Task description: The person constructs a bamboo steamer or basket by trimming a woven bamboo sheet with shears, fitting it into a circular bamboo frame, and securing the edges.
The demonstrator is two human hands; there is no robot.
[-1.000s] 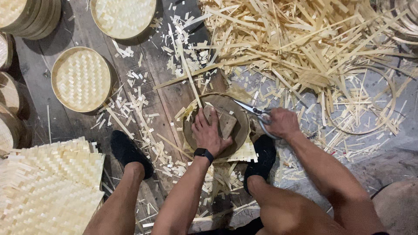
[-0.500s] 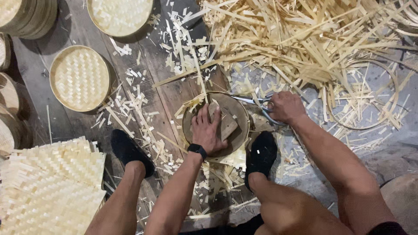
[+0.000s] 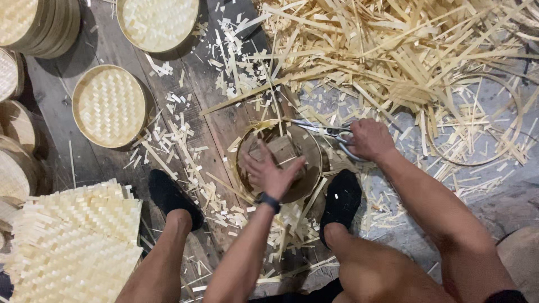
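Head view: no packages, labels or signs show. The left hand (image 3: 272, 171) presses with fingers spread on the round bamboo tray (image 3: 281, 163) between the black shoes (image 3: 342, 197). The right hand (image 3: 368, 139) is clamped on scissors (image 3: 325, 131) at the tray's far right rim. Since the earlier frame, the scissors have slid farther left along the rim.

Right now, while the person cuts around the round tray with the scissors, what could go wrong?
1. The scissors in the right hand point toward the left hand, which presses on the round tray; a slip could probably nick its fingers.
2. Cut bamboo strips lie thick on the floor around both feet, so the person might slip or get a splinter.
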